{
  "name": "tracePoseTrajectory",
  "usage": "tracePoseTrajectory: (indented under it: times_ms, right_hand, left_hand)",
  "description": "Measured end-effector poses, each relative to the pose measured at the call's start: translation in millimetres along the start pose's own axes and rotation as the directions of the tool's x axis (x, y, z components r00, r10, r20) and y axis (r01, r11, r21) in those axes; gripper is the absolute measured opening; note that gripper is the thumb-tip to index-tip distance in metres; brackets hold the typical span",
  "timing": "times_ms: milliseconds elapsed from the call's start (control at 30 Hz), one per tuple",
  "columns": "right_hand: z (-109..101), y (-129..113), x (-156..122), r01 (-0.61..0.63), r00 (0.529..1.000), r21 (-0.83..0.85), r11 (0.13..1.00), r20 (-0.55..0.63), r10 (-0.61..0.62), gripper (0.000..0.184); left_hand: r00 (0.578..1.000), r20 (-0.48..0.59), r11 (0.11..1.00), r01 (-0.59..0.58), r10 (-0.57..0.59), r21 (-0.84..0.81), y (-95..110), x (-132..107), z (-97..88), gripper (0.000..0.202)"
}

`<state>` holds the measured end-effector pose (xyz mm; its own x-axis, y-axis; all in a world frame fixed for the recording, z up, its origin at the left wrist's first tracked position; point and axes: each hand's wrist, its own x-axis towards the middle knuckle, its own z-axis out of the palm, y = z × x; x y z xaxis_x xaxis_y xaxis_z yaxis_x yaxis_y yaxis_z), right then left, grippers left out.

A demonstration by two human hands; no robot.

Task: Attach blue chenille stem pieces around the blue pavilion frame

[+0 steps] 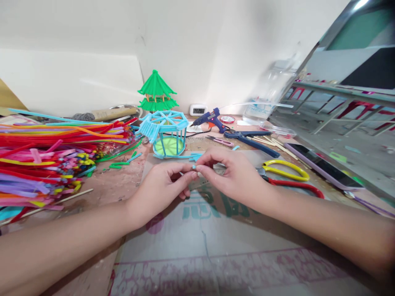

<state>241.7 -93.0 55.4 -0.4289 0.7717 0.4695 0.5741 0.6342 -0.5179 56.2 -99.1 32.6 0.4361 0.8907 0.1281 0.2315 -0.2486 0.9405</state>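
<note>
My left hand [166, 187] and my right hand [226, 172] meet at the middle of the table, fingertips pinched together on a small light-blue pipe cleaner piece [194, 167]. Both hands hover over a sheet of cardboard [216, 246]. Just behind them stands a light-blue pipe cleaner pavilion [165, 131] with a green floor, and short blue pieces [195, 156] lie at its base. A finished green pavilion [156, 92] stands further back by the wall.
A big heap of coloured pipe cleaners [46, 156] fills the left. A blue glue gun [210, 119], blue pliers [249, 139], small snips [220, 141], yellow and red scissors [286, 176], wooden sticks [271, 143], a phone [321, 164], a clock [198, 109] and a plastic bottle [265, 98] lie right.
</note>
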Motion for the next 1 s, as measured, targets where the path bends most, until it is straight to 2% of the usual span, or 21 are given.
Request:
tracePoseTrajectory:
  times_ms: [267, 433, 500, 567, 667, 833, 1000]
  right_hand:
    - [-1.0, -0.6, -1.4, 0.044, 0.999, 0.000, 0.999, 0.021, -0.044, 0.010]
    - [-2.2, -0.9, -1.1, 0.056, 0.997, 0.009, 0.998, 0.048, -0.057, 0.011]
    - [-4.8, 0.4, 1.4, 0.006, 0.997, 0.054, 0.999, 0.073, -0.010, 0.011]
    - [-8.8, 3.0, 4.9, -0.100, 0.989, 0.125, 0.987, 0.125, 0.084, 0.016]
    - [-14.7, 7.7, 9.7, -0.247, 0.951, 0.225, 0.942, 0.244, 0.191, 0.022]
    - [-18.9, 11.4, 13.1, -0.339, 0.913, 0.273, 0.900, 0.325, 0.245, 0.014]
    - [-21.3, 12.5, 14.3, -0.408, 0.879, 0.290, 0.866, 0.379, 0.288, 0.016]
  left_hand:
    - [1.000, -0.019, 0.999, -0.003, 0.003, 0.039, 0.2, -2.0, -2.6, 0.029]
    - [0.998, -0.032, 0.999, 0.045, -0.044, 0.025, 1.1, -0.2, -2.1, 0.035]
    - [0.998, -0.040, 0.998, 0.058, -0.057, 0.028, 2.1, 0.2, -1.9, 0.034]
    - [0.996, -0.060, 0.997, 0.072, -0.070, 0.027, 3.0, 0.2, -2.0, 0.033]
    - [0.994, -0.073, 0.997, 0.077, -0.076, 0.023, 3.3, 0.4, -2.4, 0.033]
    - [0.994, -0.076, 0.996, 0.082, -0.079, 0.039, 4.1, 0.6, -2.7, 0.034]
    - [0.991, -0.085, 0.993, 0.110, -0.106, 0.046, 5.1, 0.0, -2.6, 0.033]
